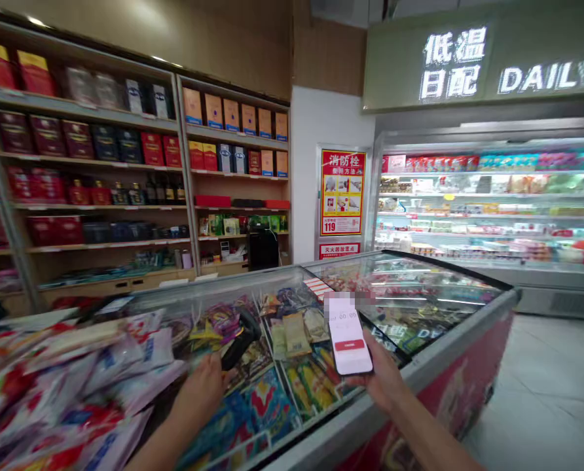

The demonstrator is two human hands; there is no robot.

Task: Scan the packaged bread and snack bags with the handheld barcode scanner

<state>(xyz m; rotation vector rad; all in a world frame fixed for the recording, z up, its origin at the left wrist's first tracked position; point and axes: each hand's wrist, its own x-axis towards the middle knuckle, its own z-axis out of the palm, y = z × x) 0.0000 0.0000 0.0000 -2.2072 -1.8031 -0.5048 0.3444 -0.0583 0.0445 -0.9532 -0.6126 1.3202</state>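
My left hand point(207, 379) is wrapped round the handle of a black handheld barcode scanner point(241, 340), whose head points up and away from me. In my right hand point(381, 373) rests a smartphone point(349, 343), gripped along its lower right side. The phone's lit screen faces me and shows a red button; part of its top is blurred out. Both hands are above a chest freezer point(331, 438) full of packaged frozen goods. Yellow packs point(311, 386) and blue packs point(267, 405) lie under the hands. To the left of my left hand is a heap of plastic bags point(76, 379).
Shelves point(90, 157) of boxed goods and bottles line the back left wall. A lit refrigerated display point(488, 209) stands at the back right. The freezer's grey rim point(449, 333) slants toward me, with tiled floor point(547, 386) to its right. A red poster point(342, 193) hangs between.
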